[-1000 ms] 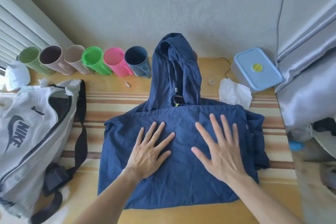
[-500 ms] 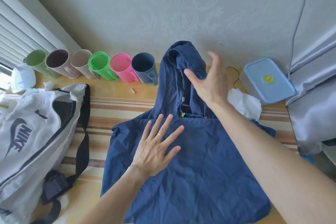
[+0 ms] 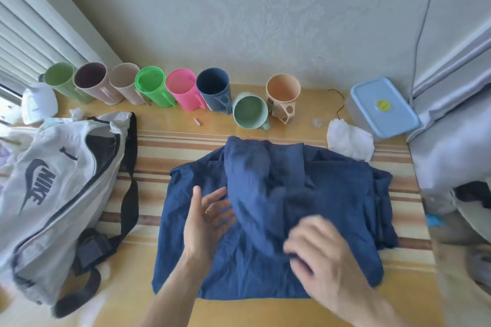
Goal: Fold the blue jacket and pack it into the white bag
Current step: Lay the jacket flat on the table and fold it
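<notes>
The blue jacket [image 3: 332,194] lies flat on the striped mat in the middle of the table, its sleeves folded in. Its hood [image 3: 252,178] is folded down over the body. My right hand [image 3: 316,249], blurred by motion, grips the hood's tip near the jacket's centre. My left hand [image 3: 207,218] hovers edge-on over the jacket's left half, fingers apart, holding nothing. The white bag [image 3: 53,194], with a dark strap and a Nike logo, lies at the left of the table with its top unzipped.
A row of coloured plastic mugs [image 3: 183,90] lines the wall, with a green mug [image 3: 249,111] and an orange mug [image 3: 283,95] behind the jacket. A blue-lidded box [image 3: 382,106] and a crumpled white tissue [image 3: 348,141] sit at the back right. A grey curtain [image 3: 451,87] hangs at the right.
My right hand took the hood from against the wall and pulled it down over the jacket's body, uncovering two mugs. My left hand lifted off the fabric and turned edge-on.
</notes>
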`<act>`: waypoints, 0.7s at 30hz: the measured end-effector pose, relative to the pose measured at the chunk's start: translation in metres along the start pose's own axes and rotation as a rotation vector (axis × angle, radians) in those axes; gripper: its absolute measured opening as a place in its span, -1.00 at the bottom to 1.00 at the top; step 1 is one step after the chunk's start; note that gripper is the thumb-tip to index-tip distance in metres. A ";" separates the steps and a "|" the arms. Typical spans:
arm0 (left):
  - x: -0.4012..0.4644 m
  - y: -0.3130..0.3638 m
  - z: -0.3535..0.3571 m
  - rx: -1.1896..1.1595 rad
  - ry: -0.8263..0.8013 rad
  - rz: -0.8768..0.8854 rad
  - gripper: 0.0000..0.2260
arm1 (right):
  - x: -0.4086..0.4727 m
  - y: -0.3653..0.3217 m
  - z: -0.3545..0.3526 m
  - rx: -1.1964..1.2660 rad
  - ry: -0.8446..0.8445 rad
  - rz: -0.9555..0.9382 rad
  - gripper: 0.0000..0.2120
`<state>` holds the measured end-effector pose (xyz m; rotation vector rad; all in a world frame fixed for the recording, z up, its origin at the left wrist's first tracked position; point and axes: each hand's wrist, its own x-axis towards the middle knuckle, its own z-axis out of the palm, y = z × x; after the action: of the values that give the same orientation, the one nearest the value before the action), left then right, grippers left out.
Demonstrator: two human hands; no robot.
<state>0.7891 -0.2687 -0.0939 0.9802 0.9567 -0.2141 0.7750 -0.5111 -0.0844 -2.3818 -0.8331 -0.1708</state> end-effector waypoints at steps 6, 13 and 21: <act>-0.022 -0.039 -0.003 0.424 0.298 0.304 -0.63 | -0.079 -0.002 0.031 -0.032 -0.038 0.313 -0.67; 0.032 -0.086 0.012 1.716 -0.041 1.129 -0.48 | 0.015 0.010 0.080 -0.151 -0.145 0.375 -0.49; 0.066 -0.109 -0.018 1.799 -0.040 0.925 -0.40 | -0.019 0.059 0.125 -0.362 -0.359 0.386 -0.35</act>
<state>0.7572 -0.3011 -0.2143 2.9005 -0.0832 -0.2765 0.7864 -0.4848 -0.2211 -2.9166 -0.5061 0.2951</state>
